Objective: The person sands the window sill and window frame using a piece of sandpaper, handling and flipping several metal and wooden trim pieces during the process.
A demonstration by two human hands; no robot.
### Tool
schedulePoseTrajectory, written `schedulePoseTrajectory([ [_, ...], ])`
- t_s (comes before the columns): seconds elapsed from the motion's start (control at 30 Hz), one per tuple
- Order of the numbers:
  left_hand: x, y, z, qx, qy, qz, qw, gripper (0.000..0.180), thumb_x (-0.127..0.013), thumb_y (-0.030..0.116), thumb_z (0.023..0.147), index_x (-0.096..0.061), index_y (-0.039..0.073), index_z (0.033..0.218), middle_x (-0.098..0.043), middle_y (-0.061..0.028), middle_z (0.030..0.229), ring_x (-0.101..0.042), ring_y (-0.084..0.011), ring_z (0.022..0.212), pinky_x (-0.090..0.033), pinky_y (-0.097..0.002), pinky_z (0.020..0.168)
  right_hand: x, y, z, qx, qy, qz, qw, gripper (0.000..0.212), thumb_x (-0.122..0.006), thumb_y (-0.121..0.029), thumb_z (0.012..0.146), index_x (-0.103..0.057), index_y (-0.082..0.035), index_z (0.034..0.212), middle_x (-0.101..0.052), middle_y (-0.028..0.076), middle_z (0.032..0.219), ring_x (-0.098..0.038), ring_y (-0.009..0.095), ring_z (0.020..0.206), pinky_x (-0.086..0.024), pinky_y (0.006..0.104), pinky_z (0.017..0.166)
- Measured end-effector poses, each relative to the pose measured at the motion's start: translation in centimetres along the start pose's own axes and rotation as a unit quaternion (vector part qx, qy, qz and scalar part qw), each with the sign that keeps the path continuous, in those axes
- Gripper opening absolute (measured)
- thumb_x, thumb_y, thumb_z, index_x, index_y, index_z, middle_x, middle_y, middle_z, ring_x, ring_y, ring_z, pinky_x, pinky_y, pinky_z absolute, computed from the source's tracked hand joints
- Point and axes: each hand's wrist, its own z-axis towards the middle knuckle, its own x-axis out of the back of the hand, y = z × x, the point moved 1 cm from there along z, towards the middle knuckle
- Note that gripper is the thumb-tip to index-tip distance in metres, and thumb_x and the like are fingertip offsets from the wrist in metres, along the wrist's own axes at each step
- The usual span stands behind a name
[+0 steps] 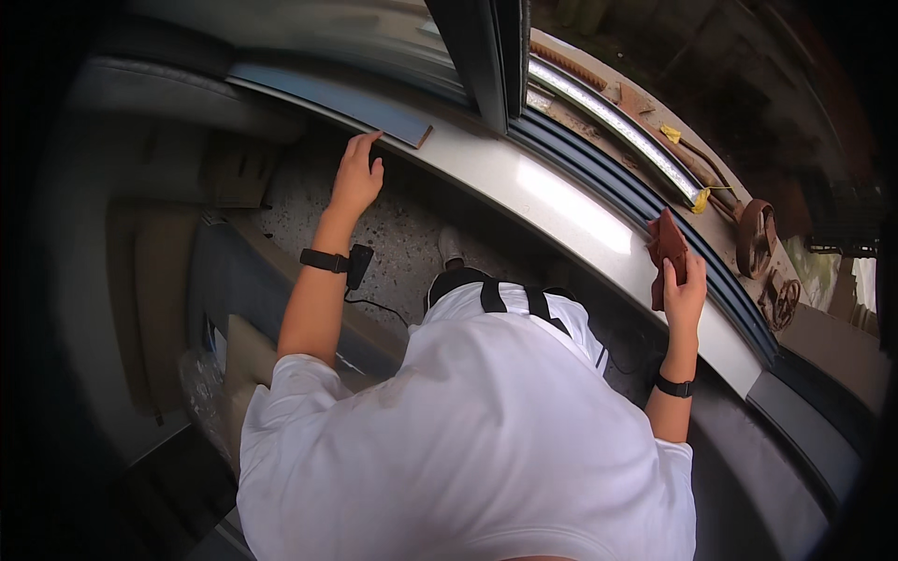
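My right hand (683, 290) grips a reddish-brown cloth (667, 245) and presses it on the pale window sill (561, 210), next to the dark sliding tracks (636, 201). My left hand (357, 176) rests with fingers spread on the sill's inner edge, just below a grey flat board (327, 98) lying along the sill. Both wrists wear dark bands. A small black device (358, 265) hangs at my left wrist. My white shirt fills the lower middle of the view.
A dark upright window frame post (491, 56) rises from the sill at top centre. Outside lie a ledge with rusty wheels (756, 238) and a yellow-tied cord. A speckled floor (402, 243) shows below the sill; a sofa arm (159, 280) is at my left.
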Motion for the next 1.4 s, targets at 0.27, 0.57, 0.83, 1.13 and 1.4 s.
schedulePoseTrajectory([
  [0.27,2.3,-14.7,13.0,-0.171,-0.216,0.199,0.94,0.078,-0.058,-0.007,0.081,-0.041,0.026,0.15,-0.043,-0.0129,0.151,-0.034,-0.0366,0.145,-0.036,-0.0528,0.114,-9.1,-5.1,-5.5,-0.143,0.012,-0.099,0.985,0.054,-0.066,-0.016,0.093,-0.051,-0.015,0.145,-0.057,0.017,0.113,-0.059,0.036,0.105,-0.048,0.0401,0.093],
  [0.57,4.0,-20.9,18.4,-0.247,-0.33,0.104,0.905,0.067,-0.068,-0.003,0.081,-0.048,0.015,0.143,-0.053,-0.0134,0.132,-0.057,-0.037,0.118,-0.051,-0.0443,0.098,-13.0,-8.8,-5.3,-0.064,0.05,-0.176,0.981,0.053,-0.071,-0.02,0.089,-0.056,-0.006,0.138,-0.051,0.018,0.136,-0.047,0.041,0.129,-0.039,0.0454,0.109],
  [0.83,6.6,-18.0,18.3,-0.42,-0.34,0.153,0.827,0.075,-0.078,0.008,0.076,-0.047,0.014,0.144,-0.056,-0.0131,0.115,-0.059,-0.0336,0.101,-0.052,-0.044,0.091,-14.8,-6.9,-4.8,-0.004,-0.021,-0.234,0.972,0.067,-0.053,-0.029,0.1,-0.025,-0.009,0.158,-0.023,0.019,0.163,-0.02,0.041,0.15,-0.018,0.051,0.122],
  [1.13,6.3,-11.3,11.1,-0.49,-0.381,0.004,0.784,0.083,-0.069,0.018,0.083,-0.03,0.011,0.156,-0.052,-0.0206,0.123,-0.063,-0.0369,0.091,-0.054,-0.0438,0.082,-15.6,-7.4,-3.7,0.006,-0.003,-0.225,0.974,0.066,-0.054,-0.031,0.1,-0.029,-0.006,0.156,-0.028,0.02,0.16,-0.022,0.04,0.15,-0.018,0.0508,0.122],
  [1.4,6.3,-8.2,3.2,-0.321,-0.348,-0.153,0.867,0.097,-0.078,0.028,0.084,-0.018,0.011,0.158,-0.061,-0.0213,0.115,-0.063,-0.0391,0.099,-0.053,-0.0423,0.086,-15.4,-8.6,-3.3,0.061,-0.014,-0.217,0.974,0.067,-0.057,-0.027,0.097,-0.032,-0.003,0.154,-0.032,0.021,0.158,-0.026,0.04,0.148,-0.02,0.0511,0.121],
])
